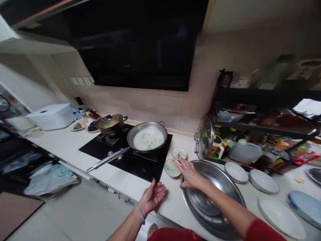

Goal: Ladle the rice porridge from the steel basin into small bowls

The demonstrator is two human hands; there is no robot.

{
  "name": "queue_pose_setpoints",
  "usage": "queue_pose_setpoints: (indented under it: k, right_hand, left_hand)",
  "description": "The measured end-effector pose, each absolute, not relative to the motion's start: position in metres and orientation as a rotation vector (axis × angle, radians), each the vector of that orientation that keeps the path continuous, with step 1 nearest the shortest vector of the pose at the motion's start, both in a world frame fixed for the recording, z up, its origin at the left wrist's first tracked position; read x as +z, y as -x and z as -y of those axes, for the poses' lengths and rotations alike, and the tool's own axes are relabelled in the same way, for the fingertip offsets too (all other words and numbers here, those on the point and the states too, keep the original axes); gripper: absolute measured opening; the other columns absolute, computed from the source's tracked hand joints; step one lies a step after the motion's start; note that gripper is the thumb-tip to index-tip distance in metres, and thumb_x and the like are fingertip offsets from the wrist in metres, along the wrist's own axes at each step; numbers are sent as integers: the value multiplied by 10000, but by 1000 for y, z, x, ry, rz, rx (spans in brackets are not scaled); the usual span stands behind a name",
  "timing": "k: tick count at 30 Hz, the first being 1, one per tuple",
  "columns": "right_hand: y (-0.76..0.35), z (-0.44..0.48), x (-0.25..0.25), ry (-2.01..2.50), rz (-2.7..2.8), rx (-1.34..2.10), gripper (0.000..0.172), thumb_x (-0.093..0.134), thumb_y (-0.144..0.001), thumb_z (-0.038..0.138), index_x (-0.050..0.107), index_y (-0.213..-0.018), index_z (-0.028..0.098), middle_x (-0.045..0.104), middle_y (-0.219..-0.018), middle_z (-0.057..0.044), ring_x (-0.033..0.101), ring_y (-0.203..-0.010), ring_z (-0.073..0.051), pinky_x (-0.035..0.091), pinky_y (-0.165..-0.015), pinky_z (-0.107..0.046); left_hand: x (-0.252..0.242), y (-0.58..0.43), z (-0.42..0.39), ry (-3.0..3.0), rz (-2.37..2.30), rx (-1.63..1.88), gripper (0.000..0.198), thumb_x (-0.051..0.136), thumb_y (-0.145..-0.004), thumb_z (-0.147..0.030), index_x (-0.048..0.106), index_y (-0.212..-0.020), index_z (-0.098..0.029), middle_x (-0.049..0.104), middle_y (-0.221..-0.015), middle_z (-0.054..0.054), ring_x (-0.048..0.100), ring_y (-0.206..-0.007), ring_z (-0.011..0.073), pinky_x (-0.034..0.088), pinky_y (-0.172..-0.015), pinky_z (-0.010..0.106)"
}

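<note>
My left hand [151, 196] is held palm up by the counter's front edge, fingers loosely apart, with nothing in it. A beaded bracelet [140, 213] circles that wrist. Fingers stretched out, my right hand [190, 173] reaches over the rim of a large steel basin [225, 182]. Its fingertips are at the near small bowl [170, 170], which contains pale liquid with green bits; whether they touch it I cannot tell. Just behind stands a second small bowl [181, 153] with similar contents. On the hob, a long-handled wok [160, 146] contains white, soupy food with green pieces.
A lidded pot [110, 124] sits on the left burner of the black hob [140, 169]. The wok's handle [109, 160] juts over the counter's front. A glass lid [206, 137] leans by the crowded rack [263, 130]. White bowls [264, 180] and plates [281, 217] lie right of the basin.
</note>
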State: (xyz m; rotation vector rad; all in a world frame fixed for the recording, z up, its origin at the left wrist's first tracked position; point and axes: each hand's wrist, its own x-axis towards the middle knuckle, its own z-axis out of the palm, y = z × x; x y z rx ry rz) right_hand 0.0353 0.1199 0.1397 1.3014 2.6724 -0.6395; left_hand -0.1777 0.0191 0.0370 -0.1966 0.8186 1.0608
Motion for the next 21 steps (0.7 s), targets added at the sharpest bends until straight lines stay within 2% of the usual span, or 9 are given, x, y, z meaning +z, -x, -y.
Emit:
queue_pose_setpoints:
  k: [3, 6, 13, 18, 21]
  right_hand:
    - [3, -151, 121, -1140, -2554, -464, 1308, 867, -455, 244, 121, -1530, 231, -38, -1587, -243, -4, -1449, -387, 58, -1115, -552]
    - [26, -172, 107, -1052, -2447, -413, 1383, 879, -421, 293, 56, -1532, 243, -32, -1582, -262, 0, -1446, -397, 72, -1103, -574]
    - [43, -179, 98, -942, -2450, -378, 1307, 825, -445, 301, 104, -1532, 211, 159, -1543, -271, 123, -1411, -448, 73, -1082, -606]
    - [48, -176, 102, -935, -2442, -334, 1316, 775, -416, 236, 81, -1534, 194, 243, -1490, -266, 189, -1357, -489, 104, -1059, -623]
    - [53, -174, 104, -928, -2448, -309, 1316, 773, -417, 271, 82, -1532, 163, 302, -1445, -277, 251, -1315, -495, 122, -1051, -622]
  left_hand:
    - [39, 186, -22, 187, -860, 1059, 377, 571, -876, -447, 556, -1006, -93, 693, -786, 140, 702, -680, 229, 558, -614, 313]
    - [41, 196, -20, 174, -871, 1054, 362, 560, -884, -447, 556, -969, -95, 692, -770, 150, 701, -666, 216, 545, -596, 281]
    - [43, 216, -22, 187, -845, 1055, 348, 510, -910, -449, 540, -964, -107, 692, -740, 154, 696, -643, 203, 527, -575, 255]
    - [39, 212, -37, 131, -881, 1002, 367, 473, -921, -472, 532, -948, -111, 681, -736, 145, 690, -653, 198, 520, -582, 254]
    - [35, 202, -49, 63, -934, 954, 340, 484, -925, -439, 531, -933, -102, 668, -718, 135, 676, -636, 185, 525, -614, 270]
